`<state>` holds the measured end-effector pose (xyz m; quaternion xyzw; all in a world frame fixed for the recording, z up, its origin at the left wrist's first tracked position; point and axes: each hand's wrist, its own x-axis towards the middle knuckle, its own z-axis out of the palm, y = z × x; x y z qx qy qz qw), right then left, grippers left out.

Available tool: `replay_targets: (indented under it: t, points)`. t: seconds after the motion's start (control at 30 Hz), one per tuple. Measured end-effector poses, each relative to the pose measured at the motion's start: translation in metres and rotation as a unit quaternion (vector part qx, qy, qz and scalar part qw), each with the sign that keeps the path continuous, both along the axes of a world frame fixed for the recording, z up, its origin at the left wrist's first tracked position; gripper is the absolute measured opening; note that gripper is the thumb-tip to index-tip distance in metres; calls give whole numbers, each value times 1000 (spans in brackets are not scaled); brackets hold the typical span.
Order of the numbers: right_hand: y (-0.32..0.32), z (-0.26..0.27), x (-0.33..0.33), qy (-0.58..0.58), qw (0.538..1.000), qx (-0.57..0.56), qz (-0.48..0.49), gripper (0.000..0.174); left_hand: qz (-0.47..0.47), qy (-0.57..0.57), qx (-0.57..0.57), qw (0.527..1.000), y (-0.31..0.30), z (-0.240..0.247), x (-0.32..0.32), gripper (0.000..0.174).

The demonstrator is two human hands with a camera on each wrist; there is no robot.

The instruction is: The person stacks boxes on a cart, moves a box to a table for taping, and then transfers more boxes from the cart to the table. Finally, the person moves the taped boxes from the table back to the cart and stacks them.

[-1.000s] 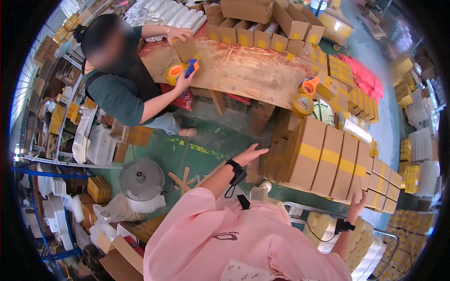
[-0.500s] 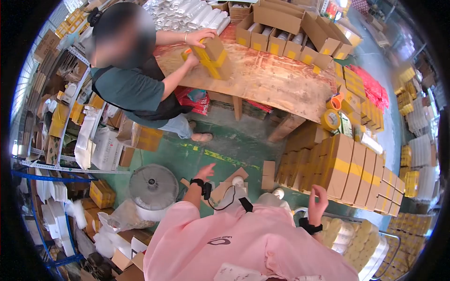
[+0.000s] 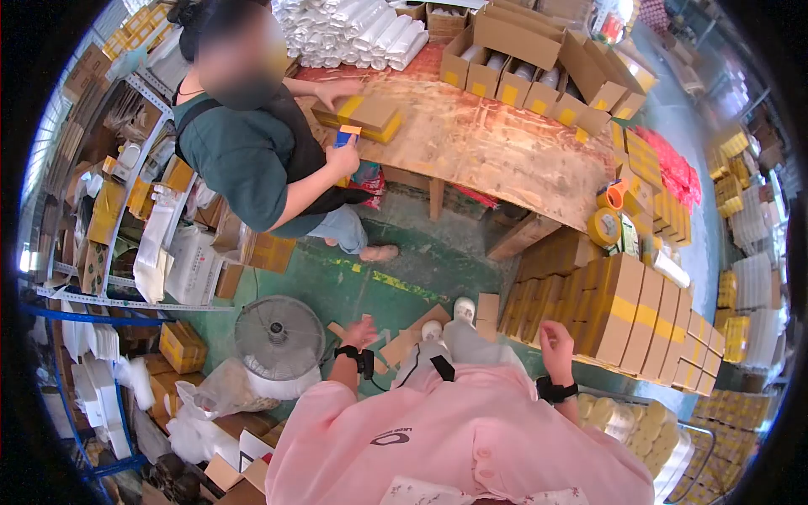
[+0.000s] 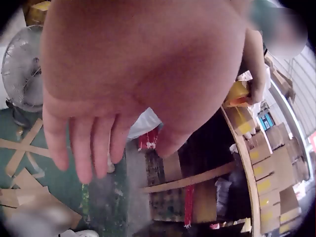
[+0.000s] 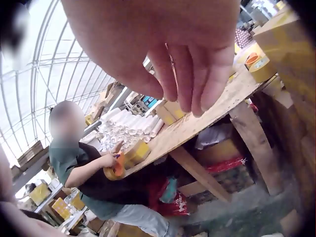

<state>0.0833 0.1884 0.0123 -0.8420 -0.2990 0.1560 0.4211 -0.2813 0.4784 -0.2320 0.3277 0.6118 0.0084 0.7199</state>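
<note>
Both hands are free of any object. The left hand [image 3: 360, 333] is held out over the floor beside the fan, and in the left wrist view the palm and relaxed fingers of this left hand [image 4: 133, 84] hang down. The right hand [image 3: 556, 347] is raised just left of the stacked taped cartons [image 3: 619, 295], touching none of them. Seen from the right wrist, the fingers of the right hand [image 5: 173, 54] are loosely bent with nothing between them. Across the wooden table [image 3: 471, 143], another person [image 3: 244, 143] rests one hand by a taped carton [image 3: 370, 115] and holds a blue tape dispenser [image 3: 346, 136].
A standing fan [image 3: 279, 337] and flat cardboard pieces [image 3: 408, 338] are on the green floor. Open cartons [image 3: 513, 82] and white rolls [image 3: 358, 34] lie along the table's far side. Tape rolls [image 3: 604, 226] sit near its right end. Shelving [image 3: 139, 181] lines the left.
Both hands have moved left, away from the stacked cartons, as the view turned. The other person's carton, tilted up earlier, now lies flat, and the dispenser is at its near side.
</note>
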Motion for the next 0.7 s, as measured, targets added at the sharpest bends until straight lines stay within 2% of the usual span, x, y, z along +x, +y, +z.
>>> replay_targets:
  t: [0.07,0.1,0.17,0.2,0.27,0.37,0.47,0.6,0.7]
  points:
    - [2,-5,8,7,1000,-8,-3,12,-4,-32,-27,999,3,-30,-1,50]
    - [4,-9,14,11,1000,-11,-6,13,-81,-44,35,995,6,-45,1,49]
    - [6,-24,31,29,999,-3,-15,13,-232,-66,158,958,13,-64,7,48]
    - [7,-30,38,38,999,1,-21,14,-253,-6,152,956,16,-49,19,47]
    - [15,-34,53,59,998,-6,-31,15,-291,114,138,940,23,20,71,45]
    - [32,-40,78,51,998,-12,-19,15,-364,105,239,894,31,74,128,44]
    - [40,-57,105,42,999,-9,-3,16,-383,6,296,875,35,108,178,45]
    - [49,-61,133,45,999,-20,-2,16,-434,-2,327,839,34,118,240,45]
    - [55,-51,150,26,998,-3,-60,16,-480,-55,325,813,27,114,278,45]
